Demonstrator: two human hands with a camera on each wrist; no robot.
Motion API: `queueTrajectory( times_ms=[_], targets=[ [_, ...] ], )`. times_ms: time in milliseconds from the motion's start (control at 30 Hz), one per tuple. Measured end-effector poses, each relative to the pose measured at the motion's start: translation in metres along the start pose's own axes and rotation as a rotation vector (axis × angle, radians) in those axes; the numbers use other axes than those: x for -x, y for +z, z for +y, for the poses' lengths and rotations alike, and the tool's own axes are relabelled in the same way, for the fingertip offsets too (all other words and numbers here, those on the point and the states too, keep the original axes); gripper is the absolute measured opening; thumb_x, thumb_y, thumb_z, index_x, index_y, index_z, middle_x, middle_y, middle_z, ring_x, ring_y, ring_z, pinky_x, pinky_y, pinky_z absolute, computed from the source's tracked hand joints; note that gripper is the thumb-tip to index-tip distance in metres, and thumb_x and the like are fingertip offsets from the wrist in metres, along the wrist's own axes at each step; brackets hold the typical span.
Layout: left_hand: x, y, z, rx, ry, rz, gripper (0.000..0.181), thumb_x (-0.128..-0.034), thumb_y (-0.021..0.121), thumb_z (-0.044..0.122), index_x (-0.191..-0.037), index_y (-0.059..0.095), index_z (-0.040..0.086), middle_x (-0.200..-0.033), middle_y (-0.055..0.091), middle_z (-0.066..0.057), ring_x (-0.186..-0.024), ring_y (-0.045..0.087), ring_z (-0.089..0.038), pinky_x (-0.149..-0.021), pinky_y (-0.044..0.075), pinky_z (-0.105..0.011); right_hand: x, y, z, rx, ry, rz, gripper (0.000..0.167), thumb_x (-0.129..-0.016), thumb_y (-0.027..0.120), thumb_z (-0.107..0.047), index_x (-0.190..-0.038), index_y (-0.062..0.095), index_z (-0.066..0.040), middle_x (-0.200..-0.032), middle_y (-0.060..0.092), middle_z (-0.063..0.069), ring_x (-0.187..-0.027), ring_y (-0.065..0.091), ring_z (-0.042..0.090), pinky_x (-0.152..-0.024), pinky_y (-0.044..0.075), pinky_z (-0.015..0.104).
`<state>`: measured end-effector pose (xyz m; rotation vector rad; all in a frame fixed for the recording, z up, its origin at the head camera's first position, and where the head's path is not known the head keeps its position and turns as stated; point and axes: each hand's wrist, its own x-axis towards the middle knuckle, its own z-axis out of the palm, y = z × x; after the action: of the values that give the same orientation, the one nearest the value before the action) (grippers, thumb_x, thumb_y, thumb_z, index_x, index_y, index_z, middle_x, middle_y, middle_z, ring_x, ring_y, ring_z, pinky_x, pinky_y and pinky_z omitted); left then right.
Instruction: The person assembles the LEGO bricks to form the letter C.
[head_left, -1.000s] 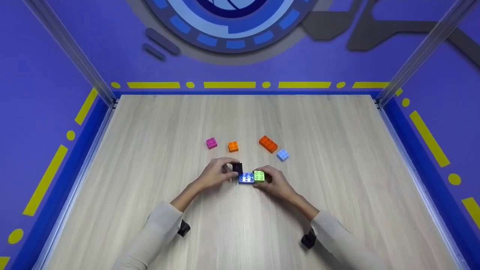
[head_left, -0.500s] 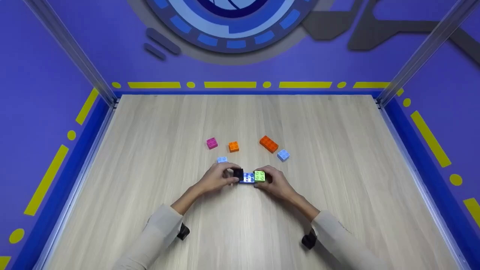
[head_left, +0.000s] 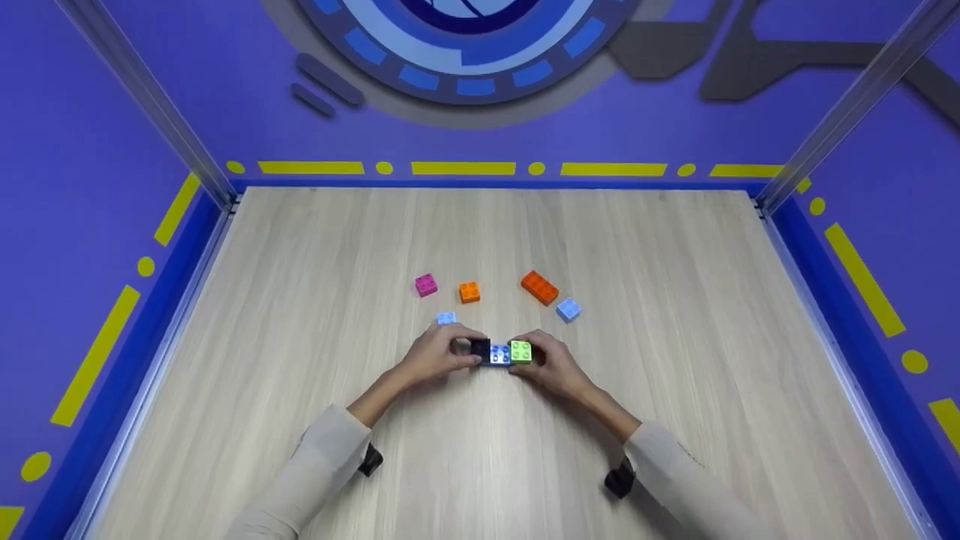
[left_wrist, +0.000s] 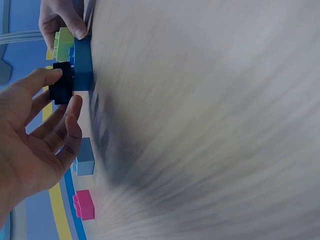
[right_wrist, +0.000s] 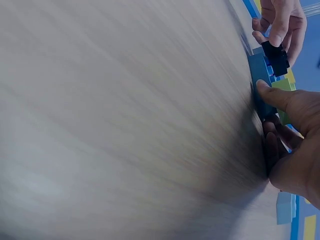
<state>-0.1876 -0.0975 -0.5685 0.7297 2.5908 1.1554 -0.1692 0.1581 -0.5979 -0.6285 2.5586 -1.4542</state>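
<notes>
One blue brick [head_left: 499, 355], topped at its right end by a green brick [head_left: 520, 351], sits on a wood-grained desk [head_left: 480, 465].
A person's left hand [head_left: 441, 354] pinches a black brick [head_left: 481, 349], tilted over the blue brick's left end, while the right hand [head_left: 559, 365] grips the blue brick beneath the green. Farther back lie a pink brick [head_left: 426, 285], an orange brick [head_left: 469, 292] and a red-orange brick [head_left: 539, 287].

Wood-look tbl [head_left: 480, 435] holds bricks [head_left: 540, 288], prob. six.
</notes>
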Motion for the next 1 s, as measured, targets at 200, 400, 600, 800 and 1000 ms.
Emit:
queueTrajectory(
  times_ms=[200,400,600,800,1000],
  targets=[
    [-0.0046,-0.0006,0.0033,-0.018,-0.052,-0.013,0.035,-0.0815,0.077,0.025,-0.116,0.071,0.019,-0.105,0.071,0.000,-0.085,0.062,-0.012,-0.068,0.046,-0.025,0.0000,-0.0011,0.0017,0.005,0.009,0.003,0.041,-0.079,0.078,-0.013,-0.116,0.064,-0.008,-0.111,0.064,0.003,-0.105,0.057,0.017,-0.097,0.045,0.039],
    [-0.0065,-0.0026,0.0023,-0.034,-0.032,-0.023,0.035,-0.0795,0.078,0.022,-0.114,0.072,0.018,-0.098,0.070,0.000,-0.081,0.060,-0.012,-0.067,0.046,-0.025,-0.0009,-0.0005,0.0003,-0.007,0.004,0.009,0.040,-0.078,0.079,-0.014,-0.115,0.064,-0.008,-0.109,0.065,0.004,-0.105,0.057,0.019,-0.096,0.045,0.040],
    [-0.0048,-0.0041,0.0004,-0.057,-0.037,-0.026,0.036,-0.0779,0.079,0.022,-0.113,0.072,0.021,-0.098,0.070,0.002,-0.083,0.059,-0.011,-0.069,0.046,-0.025,-0.0026,0.0012,-0.0008,-0.035,0.005,0.004,0.040,-0.078,0.079,-0.015,-0.114,0.065,-0.009,-0.110,0.065,0.004,-0.105,0.057,0.021,-0.096,0.044,0.042],
    [-0.0063,-0.0031,-0.0001,-0.061,-0.034,-0.018,0.035,-0.0774,0.079,0.024,-0.112,0.073,0.022,-0.097,0.069,0.002,-0.088,0.062,-0.013,-0.069,0.046,-0.026,-0.0028,0.0010,-0.0005,-0.056,-0.006,0.008,0.039,-0.077,0.079,-0.012,-0.114,0.065,-0.009,-0.110,0.065,0.006,-0.105,0.058,0.022,-0.095,0.045,0.045],
    [-0.0086,-0.0011,0.0058,-0.081,-0.062,-0.033,0.034,-0.0778,0.079,0.024,-0.112,0.073,0.023,-0.097,0.069,0.003,-0.088,0.063,-0.013,-0.068,0.045,-0.027,-0.0005,-0.0010,0.0021,-0.009,-0.011,-0.002,0.040,-0.078,0.079,-0.013,-0.115,0.064,-0.009,-0.111,0.065,0.002,-0.105,0.057,0.017,-0.095,0.045,0.032]
  ],
)
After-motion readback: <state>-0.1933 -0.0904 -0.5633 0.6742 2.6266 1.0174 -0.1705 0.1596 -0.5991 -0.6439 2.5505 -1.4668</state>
